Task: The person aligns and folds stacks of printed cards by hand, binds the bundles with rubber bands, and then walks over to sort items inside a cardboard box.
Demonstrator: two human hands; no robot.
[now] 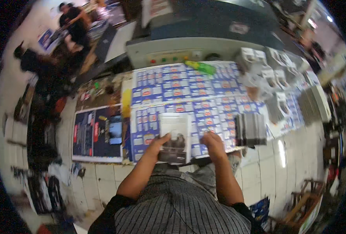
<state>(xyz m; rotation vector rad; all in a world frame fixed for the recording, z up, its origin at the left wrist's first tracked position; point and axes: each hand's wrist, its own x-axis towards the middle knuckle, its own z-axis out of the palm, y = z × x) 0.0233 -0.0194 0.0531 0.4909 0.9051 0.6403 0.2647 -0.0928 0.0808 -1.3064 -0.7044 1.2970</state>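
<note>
My left hand (161, 143) is closed on the left edge of a booklet (175, 150), thumb on top. The booklet has a pale upper part with printed lines and a dark grey picture below. It lies or is held just over the table's near edge; I cannot tell which. Just right of it, my right hand (214, 145) has its fingers curled together over the printed sheets; what it pinches, if anything, is too blurred to make out. Farther right is a stack of similar grey and black booklets (251, 129).
Blue-and-white printed sheets (165, 93) cover the table. A green bottle with a yellow cap (202, 68) lies at the back, before a machine's panel (173, 58). Plastic-wrapped white pieces (276, 105) stand at right. A dark printed board (98, 134) adjoins at left. Two people are far left.
</note>
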